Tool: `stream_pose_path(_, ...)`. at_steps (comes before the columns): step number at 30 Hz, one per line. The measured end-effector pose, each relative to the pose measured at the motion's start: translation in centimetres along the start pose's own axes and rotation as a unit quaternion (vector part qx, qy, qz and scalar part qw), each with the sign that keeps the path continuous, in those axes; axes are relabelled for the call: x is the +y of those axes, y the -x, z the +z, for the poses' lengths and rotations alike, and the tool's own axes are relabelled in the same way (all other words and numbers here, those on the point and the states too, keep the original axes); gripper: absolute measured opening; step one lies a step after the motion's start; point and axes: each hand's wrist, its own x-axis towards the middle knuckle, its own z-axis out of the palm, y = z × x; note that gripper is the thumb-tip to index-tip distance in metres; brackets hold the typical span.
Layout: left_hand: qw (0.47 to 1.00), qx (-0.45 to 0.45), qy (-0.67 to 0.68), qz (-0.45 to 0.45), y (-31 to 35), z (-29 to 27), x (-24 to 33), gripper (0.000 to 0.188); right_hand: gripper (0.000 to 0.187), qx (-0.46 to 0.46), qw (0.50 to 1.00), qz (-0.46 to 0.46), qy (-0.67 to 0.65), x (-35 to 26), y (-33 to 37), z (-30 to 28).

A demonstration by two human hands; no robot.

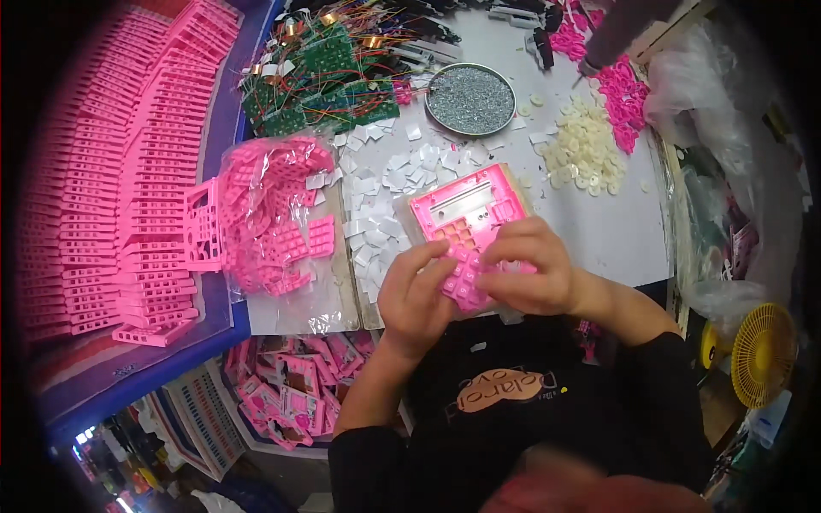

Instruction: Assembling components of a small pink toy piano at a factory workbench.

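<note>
Both hands are closed at a pink keypad (463, 288) with raised square keys, over the near end of a pink plastic casing (475, 186). My left hand (417, 295) pinches the keypad's left edge between thumb and fingers. From the right, my right hand (532, 267) grips it with bent fingers. The casing has a long slotted window at its far end and a grid of square openings, partly covered by the keypad. It rests on a block-like support whose tan edge shows.
White paper pieces (373, 244) lie left of the casing. A round tin of small metal screws (471, 99) stands beyond, near green circuit boards (329, 94). Cream discs (586, 144) and pink parts (623, 103) lie right, under a hanging screwdriver (611, 43). Bagged keypads (274, 214) and stacked pink casings (137, 171) fill the left.
</note>
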Motion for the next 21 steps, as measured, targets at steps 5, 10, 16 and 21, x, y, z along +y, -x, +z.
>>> stream_pose_path(5, 0.942, -0.249, 0.102, -0.202, 3.0, -2.1, 2.7, 0.028, 0.015, -0.239, 0.934, 0.135, -0.23, 0.5, -0.5, -2.8)
stream_pose_path(10, 0.938, -0.215, 0.024, -0.27, 2.9, -2.1, 1.9, 0.021, 0.015, -0.338, 0.896, 0.227, -0.18, 4.9, -1.7, -0.2)
stream_pose_path(16, 0.986, -0.082, -0.053, -0.136, 2.0, -0.7, 0.0, 0.022, 0.018, -0.376, 0.895, 0.215, -0.108, 7.4, -3.2, 3.0)
stream_pose_path(21, 0.985, -0.121, -0.113, -0.054, 2.2, -0.7, -0.2, 0.025, 0.035, -0.277, 0.947, 0.16, -0.017, 6.2, -2.3, 2.6)
